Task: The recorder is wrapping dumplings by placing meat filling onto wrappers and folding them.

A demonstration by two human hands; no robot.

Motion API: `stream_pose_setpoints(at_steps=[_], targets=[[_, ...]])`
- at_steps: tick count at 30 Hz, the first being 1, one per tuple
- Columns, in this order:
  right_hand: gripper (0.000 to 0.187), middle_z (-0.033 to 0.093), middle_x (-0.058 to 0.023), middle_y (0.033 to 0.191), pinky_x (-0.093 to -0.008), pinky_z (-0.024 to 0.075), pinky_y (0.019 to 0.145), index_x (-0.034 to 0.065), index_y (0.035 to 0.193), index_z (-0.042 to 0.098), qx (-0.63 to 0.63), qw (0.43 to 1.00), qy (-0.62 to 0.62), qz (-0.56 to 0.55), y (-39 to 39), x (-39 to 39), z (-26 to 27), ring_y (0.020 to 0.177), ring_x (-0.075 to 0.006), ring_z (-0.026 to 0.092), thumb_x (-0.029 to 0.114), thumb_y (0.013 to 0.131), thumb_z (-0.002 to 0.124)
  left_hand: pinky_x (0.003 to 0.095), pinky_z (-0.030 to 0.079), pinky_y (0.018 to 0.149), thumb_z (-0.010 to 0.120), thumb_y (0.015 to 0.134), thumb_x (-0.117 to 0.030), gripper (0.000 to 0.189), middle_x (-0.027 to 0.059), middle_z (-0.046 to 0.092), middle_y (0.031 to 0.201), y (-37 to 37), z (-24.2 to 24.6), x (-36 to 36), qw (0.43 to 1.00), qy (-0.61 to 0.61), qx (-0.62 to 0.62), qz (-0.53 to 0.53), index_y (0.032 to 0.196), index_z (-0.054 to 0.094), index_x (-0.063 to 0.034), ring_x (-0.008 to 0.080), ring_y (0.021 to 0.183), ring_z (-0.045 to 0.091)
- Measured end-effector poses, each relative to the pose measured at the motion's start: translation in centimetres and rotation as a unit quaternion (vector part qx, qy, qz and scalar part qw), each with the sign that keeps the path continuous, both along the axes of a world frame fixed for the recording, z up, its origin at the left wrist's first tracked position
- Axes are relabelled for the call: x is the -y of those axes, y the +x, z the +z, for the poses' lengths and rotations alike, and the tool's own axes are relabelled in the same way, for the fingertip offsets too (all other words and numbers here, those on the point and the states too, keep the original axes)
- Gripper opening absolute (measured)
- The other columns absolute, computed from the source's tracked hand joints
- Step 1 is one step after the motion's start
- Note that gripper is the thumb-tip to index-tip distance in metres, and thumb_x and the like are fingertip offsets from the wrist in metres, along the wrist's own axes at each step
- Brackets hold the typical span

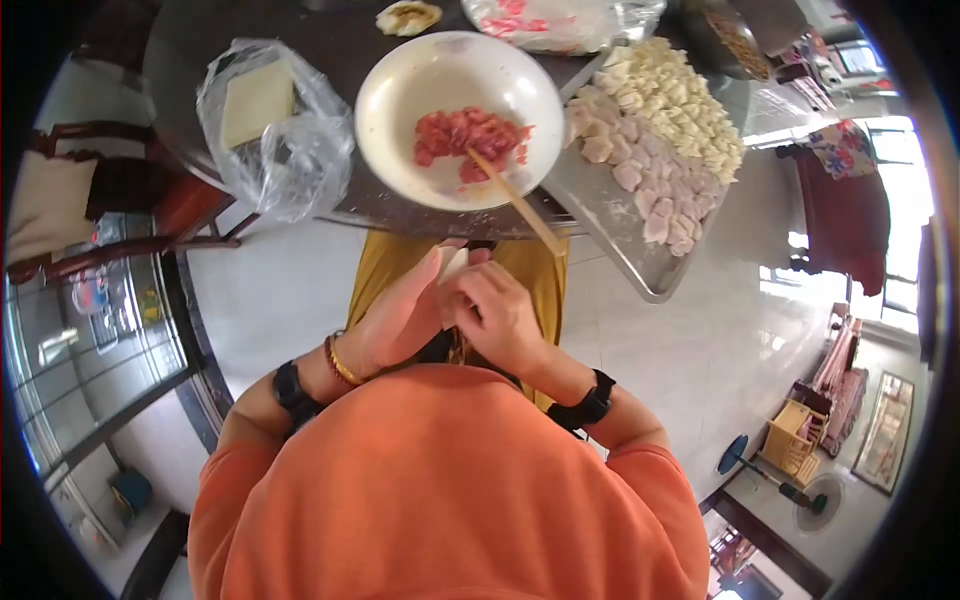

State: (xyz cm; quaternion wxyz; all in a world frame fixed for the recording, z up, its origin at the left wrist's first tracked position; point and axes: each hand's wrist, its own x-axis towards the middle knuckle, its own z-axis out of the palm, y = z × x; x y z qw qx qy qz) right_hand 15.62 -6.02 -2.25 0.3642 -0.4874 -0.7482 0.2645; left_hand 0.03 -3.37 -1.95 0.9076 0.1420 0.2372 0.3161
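In front of my lap, below the table edge, my left hand point(401, 322) supports a pale dough wrapper point(452, 264) against its fingers. My right hand point(499, 311) has its curled fingers on the same wrapper and partly hides it. Whether filling lies inside cannot be seen. Just beyond my hands, a white bowl point(390, 161) holds pink-red minced meat point(465, 135). A wooden stick point(517, 202) rests in the meat, its free end reaching over the bowl's rim towards me. Left of the bowl, a stack of square wrappers point(259, 103) sits in a clear plastic bag point(300, 176).
A metal tray point(600, 202) juts past the table edge at right, bearing rows of pinkish filled dumplings point(652, 172) and paler, yellowish ones point(667, 97). Behind the bowl lie another plastic bag point(562, 22) and a small pale item point(409, 17). A wooden chair point(187, 214) stands left.
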Motion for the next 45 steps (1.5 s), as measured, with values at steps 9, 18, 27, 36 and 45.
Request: stream_pose_setpoints(at_steps=[9, 18, 27, 36, 45], targets=[[0.010, 0.056, -0.0016, 0.081, -0.0221, 0.0445, 0.066, 0.0011, 0.092, 0.058, -0.201, 0.947, -0.232, -0.092, 2.5, 0.6, 1.8, 0.071, -0.0099, 0.053, -0.002, 0.083, 0.060, 0.0345, 0.040, 0.097, 0.045, 0.097, -0.025, 0.034, 0.0048, 0.054, 0.122, 0.1, -0.4, -0.1, 0.996, -0.078, 0.049, -0.002, 0.126, 0.048, -0.0073, 0.0168, 0.111, 0.053], [0.011, 0.056, -0.0008, 0.083, -0.0218, 0.0464, 0.064, -0.0003, 0.099, 0.056, -0.379, 0.849, -0.355, -0.096, 1.8, 1.1, 4.5, 0.073, -0.0063, 0.054, 0.001, 0.088, 0.056, 0.0371, 0.037, 0.103, 0.045, 0.097, -0.023, 0.039, 0.0086, 0.053, 0.126, -2.1, 3.6, 0.9, 0.998, -0.040, 0.052, 0.002, 0.129, 0.045, -0.0006, 0.0190, 0.116, 0.051], [0.008, 0.056, -0.0012, 0.082, -0.0241, 0.0472, 0.063, -0.0010, 0.095, 0.057, -0.404, 0.837, -0.357, -0.092, 3.2, 0.8, 2.6, 0.071, -0.0083, 0.054, 0.000, 0.087, 0.056, 0.0379, 0.033, 0.105, 0.044, 0.097, -0.030, 0.046, 0.0083, 0.049, 0.130, -2.7, 3.3, 0.8, 0.997, -0.044, 0.066, 0.016, 0.133, 0.040, -0.0028, 0.0197, 0.121, 0.047], [0.019, 0.058, -0.0033, 0.083, -0.0232, 0.0470, 0.060, -0.0017, 0.104, 0.054, -0.367, 0.839, -0.396, -0.066, 2.3, 0.7, 4.5, 0.066, -0.0095, 0.054, -0.002, 0.086, 0.058, 0.0374, 0.036, 0.102, 0.048, 0.095, -0.031, 0.049, 0.0091, 0.050, 0.128, -2.8, 3.4, 1.0, 0.996, 0.000, 0.090, -0.001, 0.134, 0.039, -0.0018, 0.0214, 0.118, 0.049], [0.031, 0.056, -0.0048, 0.091, -0.0220, 0.0488, 0.067, -0.0020, 0.114, 0.053, -0.274, 0.906, -0.312, -0.084, 3.7, -0.3, 3.8, 0.074, -0.0086, 0.055, -0.004, 0.084, 0.060, 0.0415, 0.031, 0.108, 0.053, 0.091, -0.031, 0.060, 0.0131, 0.038, 0.142, -2.1, 1.7, -0.1, 0.990, -0.025, 0.130, 0.047, 0.140, 0.031, -0.0029, 0.0264, 0.129, 0.040]])
